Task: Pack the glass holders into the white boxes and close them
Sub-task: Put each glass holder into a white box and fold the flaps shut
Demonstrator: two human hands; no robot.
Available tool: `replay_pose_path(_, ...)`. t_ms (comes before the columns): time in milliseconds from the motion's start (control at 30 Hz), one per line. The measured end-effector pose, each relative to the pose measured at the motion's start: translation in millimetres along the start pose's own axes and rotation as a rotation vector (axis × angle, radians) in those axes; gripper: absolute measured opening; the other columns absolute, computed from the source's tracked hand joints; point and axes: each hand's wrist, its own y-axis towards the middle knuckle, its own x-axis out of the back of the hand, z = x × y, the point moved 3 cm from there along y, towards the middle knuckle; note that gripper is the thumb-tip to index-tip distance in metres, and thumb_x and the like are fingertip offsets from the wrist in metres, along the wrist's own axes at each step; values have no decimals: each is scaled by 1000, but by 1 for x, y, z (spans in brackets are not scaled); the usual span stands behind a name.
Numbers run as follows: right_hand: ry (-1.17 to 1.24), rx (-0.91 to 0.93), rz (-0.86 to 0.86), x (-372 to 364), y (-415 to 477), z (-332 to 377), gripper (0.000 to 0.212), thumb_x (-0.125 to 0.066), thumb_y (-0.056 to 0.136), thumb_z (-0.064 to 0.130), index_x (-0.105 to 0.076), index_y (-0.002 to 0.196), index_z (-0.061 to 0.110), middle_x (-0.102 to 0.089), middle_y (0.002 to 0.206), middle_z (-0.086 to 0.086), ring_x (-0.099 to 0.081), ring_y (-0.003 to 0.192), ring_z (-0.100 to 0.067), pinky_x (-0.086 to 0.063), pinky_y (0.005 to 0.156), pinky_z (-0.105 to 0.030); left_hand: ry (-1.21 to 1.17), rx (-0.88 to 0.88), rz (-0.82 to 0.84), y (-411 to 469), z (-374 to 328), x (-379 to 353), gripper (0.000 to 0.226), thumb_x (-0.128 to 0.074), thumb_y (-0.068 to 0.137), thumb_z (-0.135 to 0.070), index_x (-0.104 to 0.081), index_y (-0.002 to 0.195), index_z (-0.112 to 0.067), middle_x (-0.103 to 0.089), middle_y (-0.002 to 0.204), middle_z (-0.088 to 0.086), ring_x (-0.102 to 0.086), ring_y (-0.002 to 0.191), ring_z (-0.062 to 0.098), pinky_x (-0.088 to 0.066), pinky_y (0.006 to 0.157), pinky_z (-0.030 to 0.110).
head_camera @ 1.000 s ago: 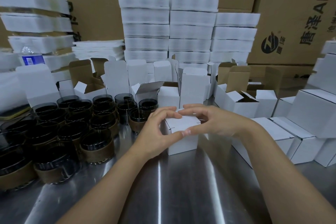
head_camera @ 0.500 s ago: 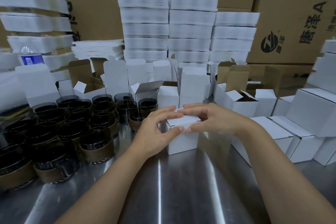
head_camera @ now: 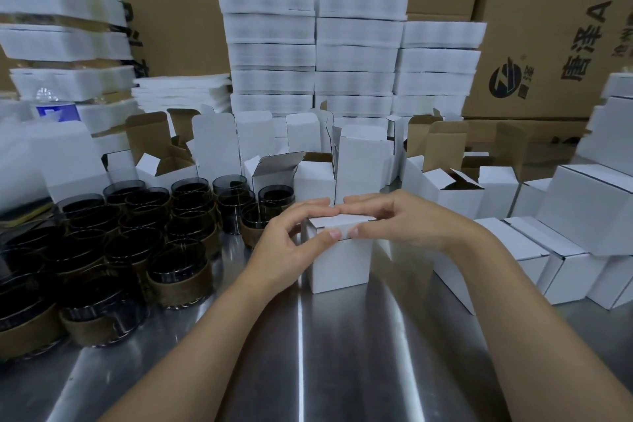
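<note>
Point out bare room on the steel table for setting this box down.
Free: the table strip nearest the camera, in front of the white box the left hand and right hand grip, bordered left by the glass holders and right by the closed boxes. Crowded: behind the box, where open boxes stand packed.

A white box (head_camera: 339, 267) stands upright on the steel counter (head_camera: 301, 353), centre. The left hand (head_camera: 287, 243) and right hand (head_camera: 404, 219) meet over its top, fingers curled on the lid and thumbs pressing the front upper edge. Left: clustered dark glass holders (head_camera: 178, 271) with brown bands. Right: closed boxes (head_camera: 565, 271). Far: open boxes (head_camera: 445, 188), white stacks (head_camera: 356, 55), brown cartons (head_camera: 534, 27).
</note>
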Motion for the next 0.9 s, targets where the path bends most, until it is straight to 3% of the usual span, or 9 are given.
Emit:
replay_pose_path(100,-30,-54,-35,0,1,-1,27,-62,78,57,-62,105,61,-48,125,32,-39,123,11,-31,97,-21,18,6,22,0,1,0,24,-70,73,-29,-68,97,-33,-60,125,-6,-53,122,4,-40,106,33)
replay_pose_path(167,-23,-66,-49,-1,0,1,34,-57,72,68,-64,104,59,-47,129,28,-39,125,8,-31,103,-25,0,23,27,0,0,0,22,-67,75,-27,-69,97,-30,-60,125,-5,-53,120,3,-40,104,28)
replay_pose_path(267,-24,-49,-62,-2,-1,4,40,-52,74,66,-67,108,50,-53,127,26,-41,126,7,-28,113,-31,-107,64,-4,1,-2,-1,19,-55,85,-25,-71,95,-24,-63,119,-2,-56,114,2,-40,94,15)
replay_pose_path(400,-26,-62,-67,-2,-1,3,31,-57,80,58,-68,107,48,-54,130,23,-42,124,10,-28,112,-29,-171,99,-31,4,-1,-1,30,-46,96,-4,-72,97,-19,-65,117,3,-56,116,9,-38,100,15)
replay_pose_path(533,-18,-54,-80,-4,0,6,42,-59,66,68,-69,102,50,-59,111,35,-50,109,15,-35,101,-23,-187,101,-21,4,0,0,24,-49,93,-11,-73,92,-17,-65,115,0,-57,111,2,-39,92,9)
replay_pose_path(667,-45,-68,-95,-7,3,4,52,-58,55,80,-67,99,53,-58,118,26,-54,106,4,-39,106,-36,-222,140,-37,4,1,-2,29,-45,78,-26,-70,89,-15,-63,118,-2,-54,111,1,-37,90,7)
replay_pose_path(733,-52,-83,-96,-9,4,5,53,-56,53,82,-66,98,56,-56,121,24,-52,106,2,-38,107,-38,-244,172,-38,3,3,-5,33,-40,76,-30,-65,91,-15,-58,124,-1,-50,117,7,-35,97,15)
replay_pose_path(800,-55,-85,-73,-11,4,7,50,-55,58,79,-63,102,58,-52,126,22,-50,113,-1,-36,107,-36,-309,206,-52,1,3,-9,31,-45,79,-36,-62,92,-14,-53,128,-1,-48,121,12,-36,102,26)
replay_pose_path(900,-37,-38,-8,-17,5,13,40,-53,71,68,-58,110,62,-49,125,30,-43,115,14,-33,96,-9,-409,253,-91,-2,1,-12,50,-40,82,-54,-58,105,-14,-55,126,-7,-55,118,8,-46,93,24)
